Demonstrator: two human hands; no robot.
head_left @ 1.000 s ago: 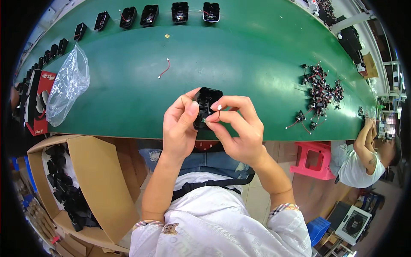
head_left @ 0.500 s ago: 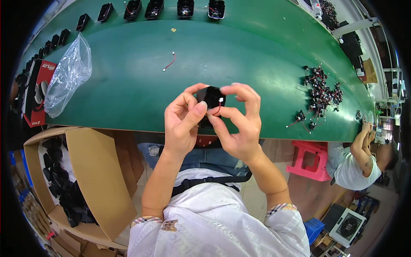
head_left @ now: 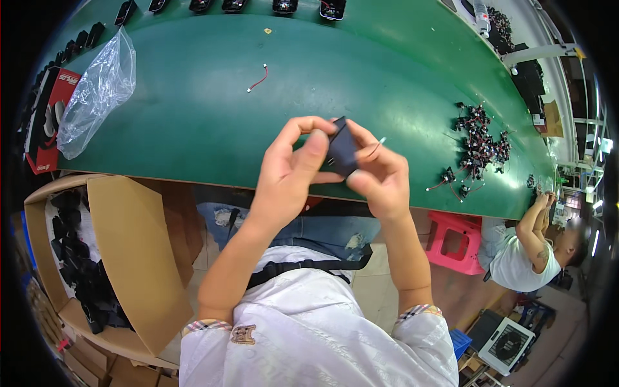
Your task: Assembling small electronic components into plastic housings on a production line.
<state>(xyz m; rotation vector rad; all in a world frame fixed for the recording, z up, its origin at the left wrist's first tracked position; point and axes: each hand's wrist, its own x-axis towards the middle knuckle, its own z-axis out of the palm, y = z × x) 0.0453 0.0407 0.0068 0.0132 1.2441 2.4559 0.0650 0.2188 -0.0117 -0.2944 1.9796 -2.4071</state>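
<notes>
Your left hand (head_left: 293, 164) and right hand (head_left: 385, 180) are both clamped on the black housing (head_left: 344, 151), which you hold above the table (head_left: 193, 97), just inside its near edge. The housing's long axis runs roughly from that near edge toward the far one, its near end leaning slightly right; blur hides which end is its front. Beside your right fingers, a white-tipped wire (head_left: 382, 140) points away from you and toward the table's right end.
</notes>
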